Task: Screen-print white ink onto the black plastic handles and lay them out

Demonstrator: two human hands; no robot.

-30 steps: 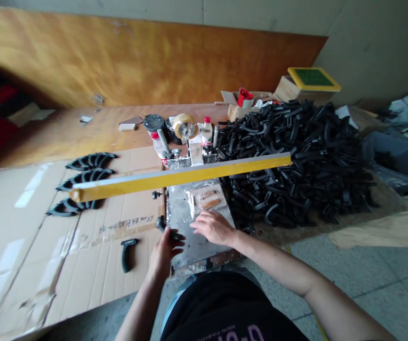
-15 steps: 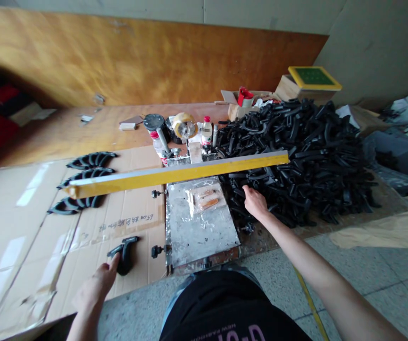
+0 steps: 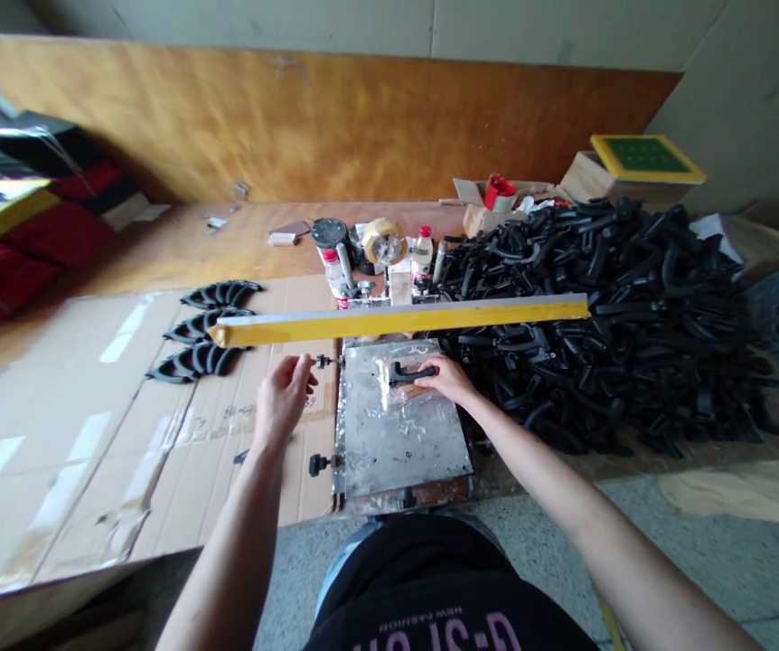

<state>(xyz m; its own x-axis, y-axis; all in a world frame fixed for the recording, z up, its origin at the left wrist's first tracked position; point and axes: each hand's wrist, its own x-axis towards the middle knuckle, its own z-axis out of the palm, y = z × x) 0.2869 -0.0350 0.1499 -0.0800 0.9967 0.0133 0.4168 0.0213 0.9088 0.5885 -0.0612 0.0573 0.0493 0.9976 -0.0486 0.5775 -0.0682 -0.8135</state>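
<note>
Fingers of the right hand (image 3: 449, 380) close around one end of a black curved plastic handle (image 3: 411, 372), which lies on the far part of a foil-covered metal plate (image 3: 399, 443). The left hand (image 3: 283, 398) hovers loosely spread and holds nothing, its fingertips just beside a small black knob (image 3: 323, 362) at the plate's left edge. A long yellow bar (image 3: 396, 318) crosses above, with a heap of black handles (image 3: 633, 334) to the right and flat brown cardboard (image 3: 91, 434) to the left
</note>
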